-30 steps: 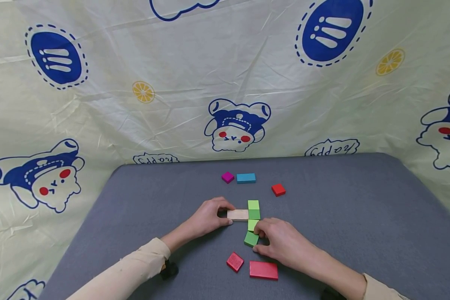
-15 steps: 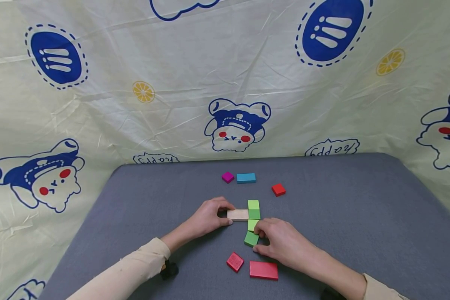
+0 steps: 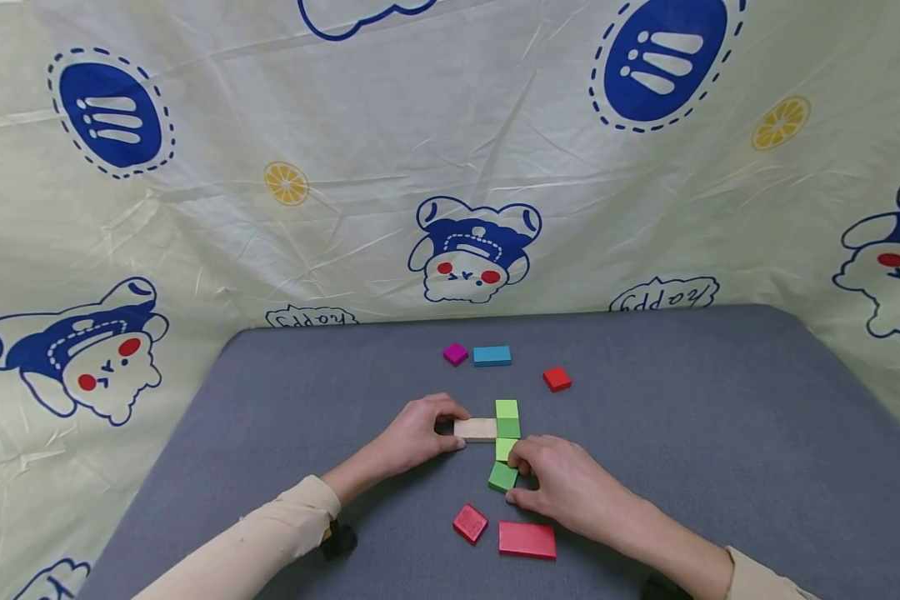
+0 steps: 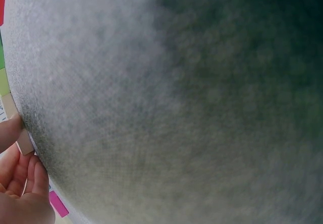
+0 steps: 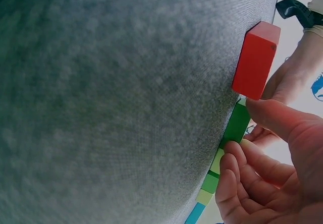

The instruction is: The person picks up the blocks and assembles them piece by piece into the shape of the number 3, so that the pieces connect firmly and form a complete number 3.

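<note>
Basically, centre frame:
left hand (image 3: 420, 433): pinches wooden block (image 3: 476, 430), block's left end hidden.
right hand (image 3: 558, 483): fingers grip dark green block (image 3: 502, 477), partly covered; worktop (image 3: 720, 433) views blurred.

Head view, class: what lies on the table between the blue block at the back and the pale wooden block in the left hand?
Between the blue block and the pale wooden block, gripped by the left hand, the head view shows only bare grey table.

your left hand (image 3: 418, 435) at left end of flat block (image 3: 476, 430); that block butts column of four blocks (image 3: 507, 429) mid-table (image 3: 720, 433) | your right hand (image 3: 562, 483) on column's nearest block (image 3: 502, 477) | two blocks (image 3: 506, 533) toward near edge; three (image 3: 492, 357) toward far edge
</note>
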Demonstrator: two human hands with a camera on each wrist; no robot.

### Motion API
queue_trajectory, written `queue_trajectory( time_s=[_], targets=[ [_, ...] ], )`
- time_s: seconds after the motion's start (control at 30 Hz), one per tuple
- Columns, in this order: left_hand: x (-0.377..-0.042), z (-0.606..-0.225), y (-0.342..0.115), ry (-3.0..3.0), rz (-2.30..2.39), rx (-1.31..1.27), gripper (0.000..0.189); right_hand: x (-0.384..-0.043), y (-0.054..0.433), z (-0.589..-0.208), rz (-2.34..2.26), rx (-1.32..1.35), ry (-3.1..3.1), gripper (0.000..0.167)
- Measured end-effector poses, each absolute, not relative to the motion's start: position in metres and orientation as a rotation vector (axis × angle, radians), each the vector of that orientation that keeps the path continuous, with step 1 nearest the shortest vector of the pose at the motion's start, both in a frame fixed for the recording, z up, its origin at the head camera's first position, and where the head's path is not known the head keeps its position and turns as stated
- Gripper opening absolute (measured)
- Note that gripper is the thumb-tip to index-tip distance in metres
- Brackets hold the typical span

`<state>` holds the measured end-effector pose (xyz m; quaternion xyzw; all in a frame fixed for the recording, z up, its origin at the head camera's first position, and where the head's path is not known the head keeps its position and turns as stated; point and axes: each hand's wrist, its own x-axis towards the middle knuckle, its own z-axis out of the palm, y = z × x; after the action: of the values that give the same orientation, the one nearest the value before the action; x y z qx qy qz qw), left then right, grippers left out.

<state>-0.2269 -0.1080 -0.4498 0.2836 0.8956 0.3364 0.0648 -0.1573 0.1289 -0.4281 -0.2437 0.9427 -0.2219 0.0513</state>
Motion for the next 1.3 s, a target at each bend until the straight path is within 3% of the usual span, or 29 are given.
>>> queue_trajectory(
  time_s=[1.3],
  targets=[
    [-0.225, -0.448, -0.107, 2.702, 1.029, 0.858, 0.025, -0.148, 0.141, -0.417, -0.750, -0.742, 2.855, 0.025]
  ],
)
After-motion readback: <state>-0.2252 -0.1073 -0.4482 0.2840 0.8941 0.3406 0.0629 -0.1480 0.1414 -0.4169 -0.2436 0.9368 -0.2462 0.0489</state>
